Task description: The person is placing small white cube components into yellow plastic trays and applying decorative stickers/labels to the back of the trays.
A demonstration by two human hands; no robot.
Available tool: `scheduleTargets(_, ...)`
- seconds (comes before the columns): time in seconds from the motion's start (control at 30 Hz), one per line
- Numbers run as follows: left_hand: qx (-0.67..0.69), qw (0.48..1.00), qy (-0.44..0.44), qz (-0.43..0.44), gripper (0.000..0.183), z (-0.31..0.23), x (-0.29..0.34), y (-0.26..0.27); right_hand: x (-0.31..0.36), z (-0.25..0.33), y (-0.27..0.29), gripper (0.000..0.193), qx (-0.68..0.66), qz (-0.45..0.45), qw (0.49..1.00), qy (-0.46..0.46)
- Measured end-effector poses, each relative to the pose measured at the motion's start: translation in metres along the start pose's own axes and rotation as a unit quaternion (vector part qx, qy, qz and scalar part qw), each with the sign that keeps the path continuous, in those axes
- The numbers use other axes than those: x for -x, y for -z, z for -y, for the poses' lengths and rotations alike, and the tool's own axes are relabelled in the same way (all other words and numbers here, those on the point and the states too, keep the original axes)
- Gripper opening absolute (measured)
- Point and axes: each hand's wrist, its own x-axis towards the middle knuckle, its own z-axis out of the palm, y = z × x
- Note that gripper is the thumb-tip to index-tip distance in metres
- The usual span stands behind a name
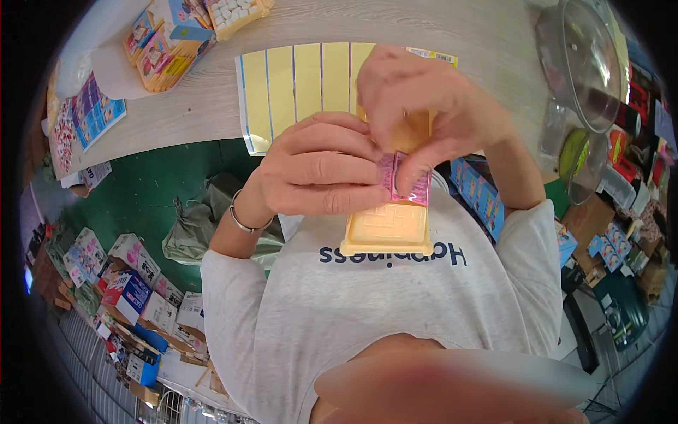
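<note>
A small pale-yellow plastic case (387,227) with a raised line pattern and a flared base is held in front of my chest. My left hand (321,166) is closed round its left side, fingers lying across it. A shiny pink label (418,185) covers part of the case's face. My right hand (441,92) curls over the upper end, its thumb pressing on the pink label; its other fingertips are partly hidden. Under and beyond both hands lies a sheet of yellow stickers (281,88) with coloured dividing stripes, on the table.
Stacked yellow cases with printed labels (159,60) and a tray of white pieces (233,14) stand at the far left of the table (494,35). Clear plastic bowls (579,63) sit at the right. Cartons (138,297) and a grey-green bag (205,226) lie on the green floor.
</note>
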Motion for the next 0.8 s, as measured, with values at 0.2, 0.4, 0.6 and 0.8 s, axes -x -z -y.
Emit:
scheduleTargets(0.2, -0.024, 0.999, 0.02, 0.03, 0.02, 0.002, 0.0, 0.008, 0.035, -0.018, 0.001, 0.043, 0.048, -0.19, 0.981, -0.004)
scheduleTargets(0.4, 0.033, 0.987, 0.13, -0.086, 0.018, 0.019, 0.013, -0.004, 0.029, 0.013, -0.038, 0.029, 0.357, -0.119, 0.924, 0.068)
scheduleTargets(0.6, 0.018, 0.907, 0.35, -0.233, 0.039, 0.048, 0.008, 0.035, -0.025, -0.03, -0.003, 0.019, 0.153, -0.281, 0.924, -0.208)
scheduleTargets(0.8, -0.263, 0.812, 0.394, -0.34, 0.058, 0.1, 0.016, 0.049, -0.146, -0.161, 0.056, 0.038, -0.045, -0.303, 0.913, -0.27)
